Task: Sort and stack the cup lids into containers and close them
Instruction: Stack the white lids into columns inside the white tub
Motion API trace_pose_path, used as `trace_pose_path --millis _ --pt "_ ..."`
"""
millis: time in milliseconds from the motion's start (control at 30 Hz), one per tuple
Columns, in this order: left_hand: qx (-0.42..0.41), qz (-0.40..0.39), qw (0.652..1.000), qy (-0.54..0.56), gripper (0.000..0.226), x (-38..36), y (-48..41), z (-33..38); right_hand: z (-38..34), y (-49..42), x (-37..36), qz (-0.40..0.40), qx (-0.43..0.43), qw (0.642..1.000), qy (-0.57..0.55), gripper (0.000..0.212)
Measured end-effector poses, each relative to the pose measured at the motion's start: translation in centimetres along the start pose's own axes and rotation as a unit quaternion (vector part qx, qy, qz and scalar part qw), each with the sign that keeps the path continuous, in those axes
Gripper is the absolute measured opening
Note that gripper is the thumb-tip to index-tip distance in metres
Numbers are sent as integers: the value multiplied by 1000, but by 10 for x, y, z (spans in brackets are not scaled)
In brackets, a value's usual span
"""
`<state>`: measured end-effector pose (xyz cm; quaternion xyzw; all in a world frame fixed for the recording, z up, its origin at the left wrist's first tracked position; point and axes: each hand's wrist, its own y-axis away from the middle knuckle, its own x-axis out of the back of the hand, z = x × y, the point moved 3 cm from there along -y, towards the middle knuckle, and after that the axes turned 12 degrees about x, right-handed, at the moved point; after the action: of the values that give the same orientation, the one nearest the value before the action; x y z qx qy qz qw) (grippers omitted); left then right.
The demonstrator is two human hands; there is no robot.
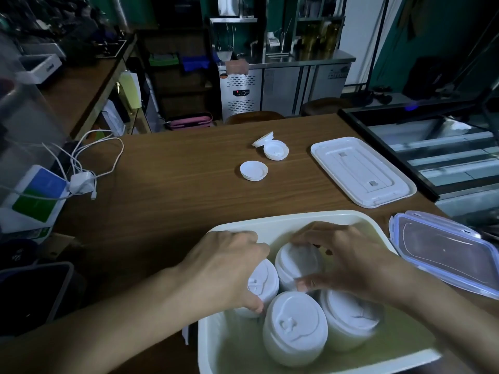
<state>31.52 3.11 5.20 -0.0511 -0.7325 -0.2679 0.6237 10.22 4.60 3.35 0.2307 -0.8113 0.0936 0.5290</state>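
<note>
A white rectangular container (205,344) stands at the table's near edge with several stacks of white cup lids inside. My left hand (229,263) grips the left stack (263,284), fingers over its far side and thumb at its near side. My right hand (348,260) curls round the middle back stack (297,263). Two more stacks, a front one (295,330) and a right one (351,317), lie in the container. Loose lids stay on the table: a flat one (253,170) and a pair (272,147) farther back.
The container's white lid (361,171) lies upside down at the right. A clear box with a blue-clipped lid (442,249) sits at the near right. A white charger and cables (83,182) lie at the left beside a blue-green box (35,198). A glass display case (437,147) borders the right.
</note>
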Motion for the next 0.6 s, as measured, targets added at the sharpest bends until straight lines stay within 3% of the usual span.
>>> trace_pose_path --millis 233,367,600 --pt "-3 -17 998 65 63 3 5 -14 -6 9 6 29 28 999 18 80" --pt "-5 -2 995 96 74 15 7 -19 -15 7 18 66 59 995 39 70" --pt "-12 144 978 153 39 54 -20 -38 -7 -19 46 137 112 984 -13 54"
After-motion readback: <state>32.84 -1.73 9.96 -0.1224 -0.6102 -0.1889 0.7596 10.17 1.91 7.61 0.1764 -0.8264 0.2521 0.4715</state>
